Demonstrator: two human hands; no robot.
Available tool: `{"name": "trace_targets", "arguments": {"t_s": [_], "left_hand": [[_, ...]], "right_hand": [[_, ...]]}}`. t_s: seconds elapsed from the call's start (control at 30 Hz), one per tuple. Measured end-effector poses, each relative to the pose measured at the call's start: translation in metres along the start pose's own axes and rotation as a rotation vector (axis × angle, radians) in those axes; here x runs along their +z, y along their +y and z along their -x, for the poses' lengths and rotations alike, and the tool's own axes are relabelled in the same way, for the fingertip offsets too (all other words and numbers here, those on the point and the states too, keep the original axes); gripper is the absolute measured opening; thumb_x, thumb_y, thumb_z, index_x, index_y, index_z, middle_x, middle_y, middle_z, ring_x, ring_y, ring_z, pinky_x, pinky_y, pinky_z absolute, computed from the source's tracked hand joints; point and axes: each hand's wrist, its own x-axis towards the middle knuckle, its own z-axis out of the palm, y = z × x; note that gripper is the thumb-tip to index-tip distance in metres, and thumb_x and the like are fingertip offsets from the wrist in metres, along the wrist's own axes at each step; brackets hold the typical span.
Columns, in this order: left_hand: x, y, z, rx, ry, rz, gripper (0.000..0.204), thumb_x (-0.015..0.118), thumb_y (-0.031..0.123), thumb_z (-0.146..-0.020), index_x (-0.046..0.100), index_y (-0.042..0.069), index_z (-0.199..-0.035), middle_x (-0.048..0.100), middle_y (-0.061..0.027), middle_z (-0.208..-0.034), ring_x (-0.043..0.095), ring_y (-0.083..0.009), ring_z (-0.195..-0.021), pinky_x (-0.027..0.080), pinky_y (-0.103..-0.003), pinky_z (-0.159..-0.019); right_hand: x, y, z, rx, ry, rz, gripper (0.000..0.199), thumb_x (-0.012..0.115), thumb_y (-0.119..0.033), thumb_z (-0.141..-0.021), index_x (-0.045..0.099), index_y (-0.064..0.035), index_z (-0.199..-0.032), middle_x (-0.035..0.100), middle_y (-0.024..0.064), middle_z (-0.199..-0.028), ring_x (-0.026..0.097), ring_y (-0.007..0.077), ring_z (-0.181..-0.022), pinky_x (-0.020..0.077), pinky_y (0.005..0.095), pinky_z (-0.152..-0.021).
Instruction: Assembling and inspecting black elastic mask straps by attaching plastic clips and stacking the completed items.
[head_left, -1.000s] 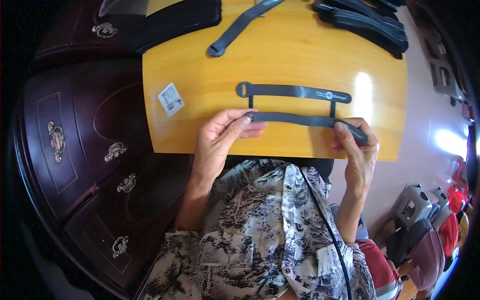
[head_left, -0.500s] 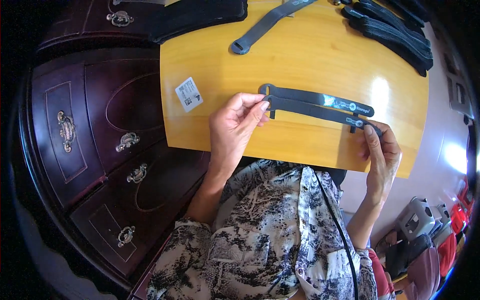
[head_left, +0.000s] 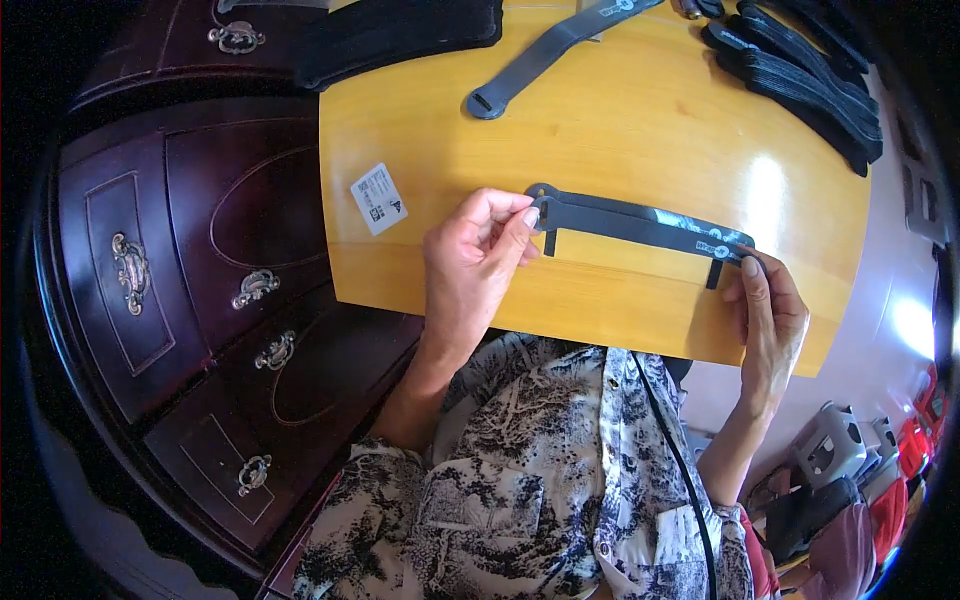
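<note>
Meanwhile left hand [head_left: 470,255] and right hand [head_left: 768,315] pinch black strap [head_left: 640,222]; strap stack [head_left: 800,75] beyond

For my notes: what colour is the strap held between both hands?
Black strap, seen best in the head view.

On the table [head_left: 640,130], a strap [head_left: 640,222] lies across the near part, the left hand [head_left: 475,265] at its left end and the right hand [head_left: 765,320] at its right end. A label [head_left: 378,198] lies left of the left hand. Behind, a second strap [head_left: 545,55] lies at centre, a stack of straps [head_left: 800,75] at the right, and a cabinet [head_left: 190,290] stands left of the table.
</note>
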Motion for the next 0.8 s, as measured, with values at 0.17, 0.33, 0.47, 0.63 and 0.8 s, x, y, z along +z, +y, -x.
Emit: {"name": "trace_targets", "arguments": {"t_s": [0.17, 0.33, 0.47, 0.63, 0.8], "left_hand": [[0.001, 0.001, -0.002, -0.028, 0.025, 0.023, 0.01, 0.062, 0.006, -0.089, 0.059, -0.003, -0.093, 0.065, -0.0047, -0.076, 0.06, -0.0069, -0.062, 0.049, -0.021, -0.056], [-0.001, 0.003, -0.005, -0.08, 0.02, 0.022, 0.01, 0.062, 0.006, -0.088, 0.058, -0.003, -0.088, 0.063, -0.0045, -0.073, 0.059, -0.0066, -0.061, 0.05, -0.021, -0.056], [0.0, 0.005, -0.007, -0.101, 0.023, 0.03, 0.01, 0.062, 0.005, -0.088, 0.058, -0.004, -0.087, 0.063, -0.0048, -0.073, 0.059, -0.0064, -0.061, 0.051, -0.021, -0.054], [-0.002, 0.009, -0.006, -0.115, -0.011, -0.004, 0.007, 0.06, 0.005, -0.089, 0.057, -0.001, -0.092, 0.064, -0.0055, -0.077, 0.06, -0.008, -0.061, 0.048, -0.02, -0.054], [-0.002, 0.009, -0.006, -0.124, -0.012, -0.003, 0.007, 0.061, 0.004, -0.089, 0.058, -0.001, -0.092, 0.064, -0.0056, -0.077, 0.061, -0.0082, -0.061, 0.048, -0.02, -0.054]], "right_hand": [[0.0, -0.001, -0.004, 0.028, 0.013, 0.043, 0.023, 0.057, -0.024, -0.095, 0.066, -0.0027, -0.1, 0.055, -0.0032, -0.065, 0.04, 0.001, -0.051, 0.0266, 0.0173, -0.044], [0.001, 0.001, -0.007, 0.003, -0.002, 0.086, 0.026, 0.056, -0.029, -0.095, 0.066, -0.0053, -0.099, 0.053, -0.0037, -0.063, 0.034, 0.0003, -0.046, 0.023, 0.0167, -0.041], [0.001, -0.003, -0.008, 0.041, 0.003, 0.086, 0.024, 0.058, -0.028, -0.094, 0.065, -0.0052, -0.093, 0.054, -0.0037, -0.063, 0.037, 0.0009, -0.049, 0.0253, 0.0176, -0.043], [0.0, -0.003, -0.008, 0.062, 0.0, 0.085, 0.024, 0.058, -0.029, -0.094, 0.064, -0.0058, -0.091, 0.052, -0.0041, -0.061, 0.035, 0.0008, -0.048, 0.024, 0.0178, -0.043], [-0.001, -0.003, -0.008, 0.062, 0.001, 0.073, 0.024, 0.058, -0.029, -0.094, 0.064, -0.0064, -0.091, 0.051, -0.0042, -0.061, 0.035, 0.0005, -0.047, 0.0236, 0.0174, -0.043]]}}
